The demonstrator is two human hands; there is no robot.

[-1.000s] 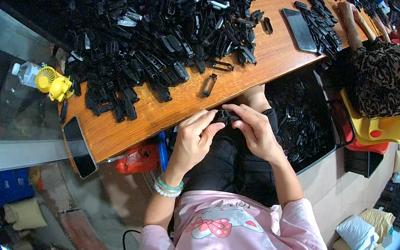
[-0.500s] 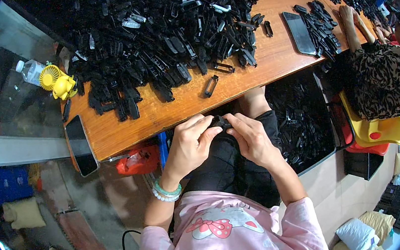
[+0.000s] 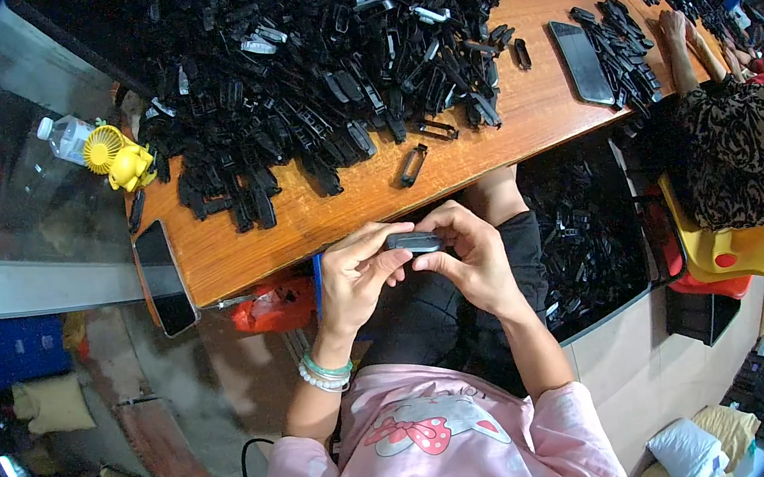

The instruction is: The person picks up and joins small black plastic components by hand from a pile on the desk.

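Observation:
Both of my hands are closed on one small black plastic part (image 3: 413,240), held just below the near edge of the wooden table (image 3: 323,222). My left hand (image 3: 353,275) pinches its left end with thumb and fingers. My right hand (image 3: 469,252) grips the right end, fingers curled over the top. A large heap of similar black plastic parts (image 3: 313,66) covers the table beyond my hands. One loose black part (image 3: 412,165) lies alone on the wood near the edge.
A dark phone (image 3: 164,277) lies at the table's left corner, near a yellow mini fan (image 3: 117,158) and a water bottle (image 3: 64,137). A bin of black parts (image 3: 582,233) sits right of my lap. A second phone (image 3: 582,61) and another person (image 3: 733,148) are at far right.
My hands have drawn slightly lower and closer to my lap with the part, and the part now shows lengthwise between my fingers.

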